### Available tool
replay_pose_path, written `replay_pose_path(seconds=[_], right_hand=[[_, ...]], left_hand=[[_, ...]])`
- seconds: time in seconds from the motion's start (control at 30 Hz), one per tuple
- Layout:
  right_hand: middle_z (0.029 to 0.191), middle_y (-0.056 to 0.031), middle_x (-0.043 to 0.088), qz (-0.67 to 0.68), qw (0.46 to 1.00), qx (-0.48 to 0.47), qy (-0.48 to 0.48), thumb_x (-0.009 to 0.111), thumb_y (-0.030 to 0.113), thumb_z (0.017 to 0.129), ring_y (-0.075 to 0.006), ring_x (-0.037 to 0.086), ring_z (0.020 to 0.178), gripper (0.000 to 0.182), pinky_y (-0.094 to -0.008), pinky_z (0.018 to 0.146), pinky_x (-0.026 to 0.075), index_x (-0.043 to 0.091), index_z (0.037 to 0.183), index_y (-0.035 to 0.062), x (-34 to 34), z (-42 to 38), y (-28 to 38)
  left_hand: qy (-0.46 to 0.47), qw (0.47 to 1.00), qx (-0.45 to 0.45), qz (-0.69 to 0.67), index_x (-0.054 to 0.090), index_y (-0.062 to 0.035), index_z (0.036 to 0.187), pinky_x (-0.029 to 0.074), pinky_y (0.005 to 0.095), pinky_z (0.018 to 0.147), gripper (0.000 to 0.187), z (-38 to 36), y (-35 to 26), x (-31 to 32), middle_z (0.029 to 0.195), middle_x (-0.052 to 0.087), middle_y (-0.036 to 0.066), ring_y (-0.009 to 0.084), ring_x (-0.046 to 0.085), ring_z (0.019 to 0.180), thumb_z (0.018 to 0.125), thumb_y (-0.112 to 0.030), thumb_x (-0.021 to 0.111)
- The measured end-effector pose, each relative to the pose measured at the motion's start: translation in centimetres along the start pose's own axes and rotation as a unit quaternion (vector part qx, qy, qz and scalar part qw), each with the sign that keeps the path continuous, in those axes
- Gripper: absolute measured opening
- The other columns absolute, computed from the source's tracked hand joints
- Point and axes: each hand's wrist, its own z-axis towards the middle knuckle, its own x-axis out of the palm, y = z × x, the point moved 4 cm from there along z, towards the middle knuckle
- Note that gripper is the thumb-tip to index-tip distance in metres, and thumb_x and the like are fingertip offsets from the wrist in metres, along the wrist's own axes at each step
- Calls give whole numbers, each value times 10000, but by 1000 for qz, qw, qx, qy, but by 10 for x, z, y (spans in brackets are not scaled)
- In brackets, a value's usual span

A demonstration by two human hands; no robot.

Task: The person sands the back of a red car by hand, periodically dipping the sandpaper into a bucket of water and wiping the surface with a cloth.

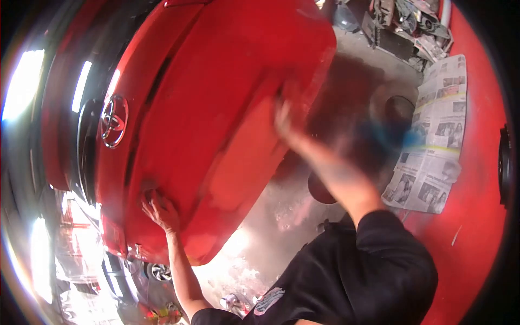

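A red car body panel (195, 124) fills the middle of the view, with a chrome oval badge (114, 121) near its left edge. A paler, matte orange-red patch (244, 160) runs along its right part. My left hand (161, 211) rests on the lower left of the panel, fingers spread. On the panel's right side, near the upper end of the matte patch, is my right hand (283, 116). It is smeared by motion, and whether it holds anything cannot be made out.
Newspaper sheets (433, 141) cover part of a red surface (476, 216) on the right. A heap of car parts (411, 27) lies at the top right. Another car's wheel (160, 272) shows at the lower left. Dusty floor (271, 222) lies below the panel.
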Motion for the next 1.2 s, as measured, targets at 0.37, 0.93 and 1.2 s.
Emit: replay_pose_path(seconds=[0.37, 0.93, 1.2], right_hand=[[1608, -329, 426, 48, 992, 111, -22, 627, 169, 1023, -468, 384, 1534, 563, -597, 1268, 277, 488, 1501, -95, 10, 51, -45], [1745, -289, 168, 209, 970, 123, 25, 533, 251, 1095, -483, 240, 1590, 705, -546, 1280, 264, 227, 1680, 4, -39, -72, 5], [1732, -313, 167, 136, 965, 224, 7, 593, 193, 1054, -479, 202, 1602, 770, -544, 1300, 242, 189, 1673, -24, -6, 17, -64]], left_hand=[[-11, 999, 23, 36, 653, -30, 1389, 378, 631, 1170, 427, -4, 5, -1, 1547, 496, 267, 511, 452, 1421, 978, -146, 648], [-33, 998, 57, 20, 656, -8, 1349, 372, 655, 1153, 388, 1, -2, -1, 1519, 513, 286, 522, 453, 1412, 984, -136, 639], [-1, 1000, 13, 9, 646, -27, 1403, 334, 653, 1195, 427, -1, -5, 2, 1530, 513, 282, 511, 430, 1441, 996, -155, 623]])
